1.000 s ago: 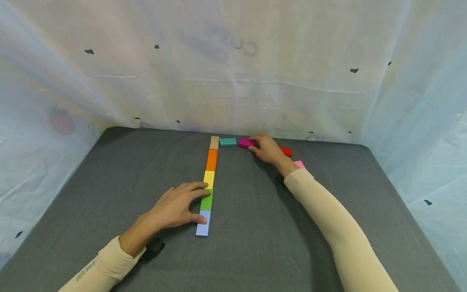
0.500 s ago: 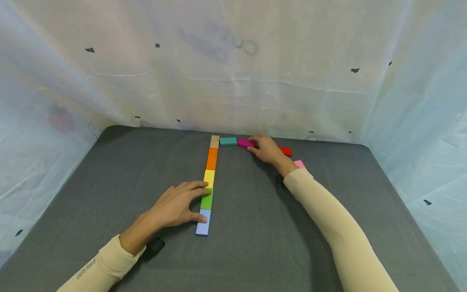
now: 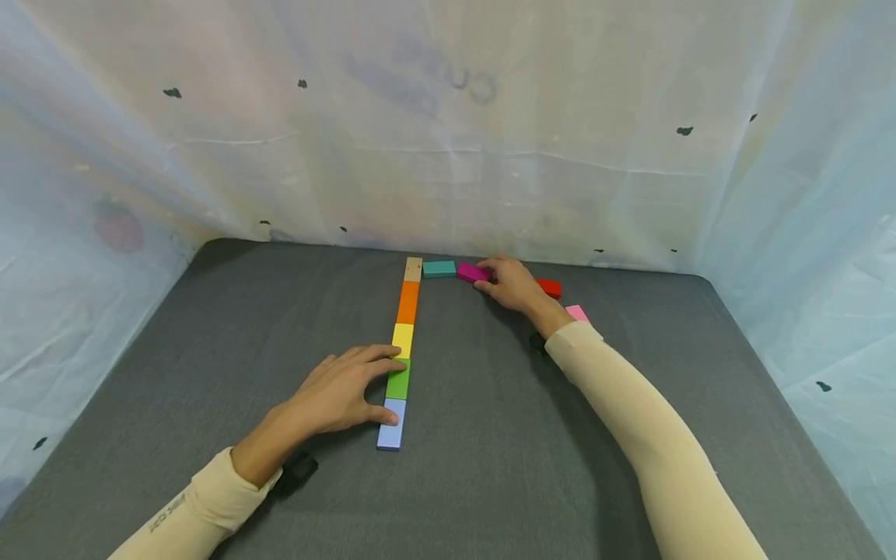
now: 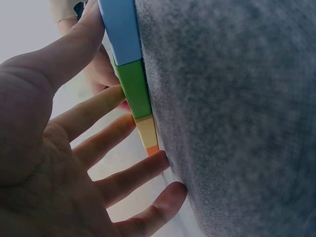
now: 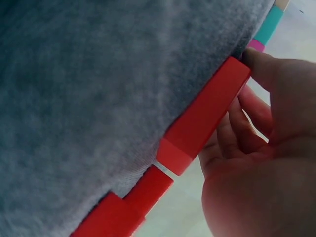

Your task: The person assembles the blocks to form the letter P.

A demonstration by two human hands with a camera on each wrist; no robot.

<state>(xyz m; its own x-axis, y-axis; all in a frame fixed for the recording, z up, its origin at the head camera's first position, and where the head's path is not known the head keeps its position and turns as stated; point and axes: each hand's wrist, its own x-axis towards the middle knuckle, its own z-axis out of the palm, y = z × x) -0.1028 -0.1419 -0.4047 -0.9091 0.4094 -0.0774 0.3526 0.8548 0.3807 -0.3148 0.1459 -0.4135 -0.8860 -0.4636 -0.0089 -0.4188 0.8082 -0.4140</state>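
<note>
My right hand (image 3: 514, 286) pinches the right end of a magenta block (image 3: 472, 272) between thumb and fingers, beside a teal block (image 3: 439, 269). Spread out, my left hand (image 3: 336, 393) rests its fingertips on a straight column of blocks. The thumb touches the light blue block (image 3: 392, 437), and fingers lie at the green block (image 3: 398, 384) and yellow block (image 3: 402, 337). Farther up the column come an orange block (image 3: 407, 302) and a plain wooden block (image 3: 414, 269). In the right wrist view, a red block (image 5: 205, 116) lies near the right palm.
Beyond the right wrist lie a red block (image 3: 551, 288) and a pink block (image 3: 577, 313), partly hidden by the arm. More red blocks (image 5: 150, 185) show in the right wrist view. A pale curtain (image 3: 448, 155) hangs along the far edge of the grey table (image 3: 490, 467).
The magenta block has slid slightly left and turned a little, narrowing its gap to the teal block. My right hand moved with it. The left hand stays in place.
</note>
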